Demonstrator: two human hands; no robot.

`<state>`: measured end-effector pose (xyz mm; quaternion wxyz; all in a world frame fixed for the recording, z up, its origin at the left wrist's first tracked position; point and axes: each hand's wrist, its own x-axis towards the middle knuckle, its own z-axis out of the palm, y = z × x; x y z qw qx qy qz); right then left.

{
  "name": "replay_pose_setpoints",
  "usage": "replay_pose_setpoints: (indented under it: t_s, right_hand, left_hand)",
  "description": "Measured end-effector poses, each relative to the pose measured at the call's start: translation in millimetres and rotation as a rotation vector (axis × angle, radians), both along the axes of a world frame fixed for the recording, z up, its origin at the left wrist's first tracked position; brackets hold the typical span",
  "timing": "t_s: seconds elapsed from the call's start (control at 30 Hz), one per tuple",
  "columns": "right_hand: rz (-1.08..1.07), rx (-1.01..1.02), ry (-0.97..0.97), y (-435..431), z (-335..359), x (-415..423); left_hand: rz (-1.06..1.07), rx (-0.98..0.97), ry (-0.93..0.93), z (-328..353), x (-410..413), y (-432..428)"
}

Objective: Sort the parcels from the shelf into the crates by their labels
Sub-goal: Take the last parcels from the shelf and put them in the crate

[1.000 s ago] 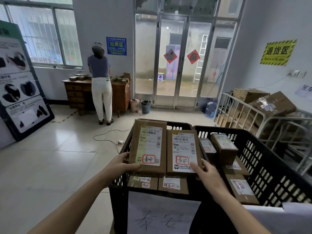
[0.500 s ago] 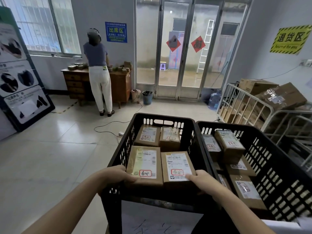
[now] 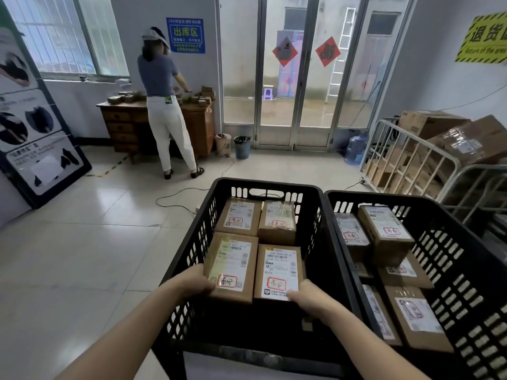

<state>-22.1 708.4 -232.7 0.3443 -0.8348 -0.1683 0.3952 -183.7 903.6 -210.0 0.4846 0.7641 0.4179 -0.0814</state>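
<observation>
The left hand is wrapped round the left parcel at its near corner, the right hand round the right parcel. Both are held side by side inside the left crate, with two more parcels parked behind. The right crate is loaded too.

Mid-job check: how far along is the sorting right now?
Done: two parcels lie at the far end of the left crate, and several parcels sit in the right crate. In hand: the left hand grips the left parcel and the right hand the right parcel, inside the left crate, unreleased. Left: setting them down; the shelf is out of view, so the remainder is unknown.
</observation>
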Motion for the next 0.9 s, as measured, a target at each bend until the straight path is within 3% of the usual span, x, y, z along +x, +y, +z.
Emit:
replay_pose_setpoints:
  t_s: [0.13,0.33,0.53,0.67,0.9]
  right_hand:
    - [0.092,-0.062,-0.037,4.5,-4.2,7.3]
    - [0.061,-0.054,-0.118,5.3,-4.4,1.9]
    - [0.218,-0.094,-0.578,0.4,7.5,-6.2]
    - [0.418,-0.118,-0.682,8.5,11.0,-5.6]
    - [0.593,-0.200,-0.733,23.8,7.8,0.8]
  left_hand:
    - [-0.073,0.081,0.093,-0.8,5.3,4.9]
    - [-0.076,0.167,0.098,-3.3,5.8,1.2]
    - [-0.196,0.630,0.017,-9.2,7.6,-16.0]
    - [-0.358,0.749,0.080,-6.2,14.1,-19.5]
    - [-0.522,0.719,0.255,-1.0,30.6,-17.4]
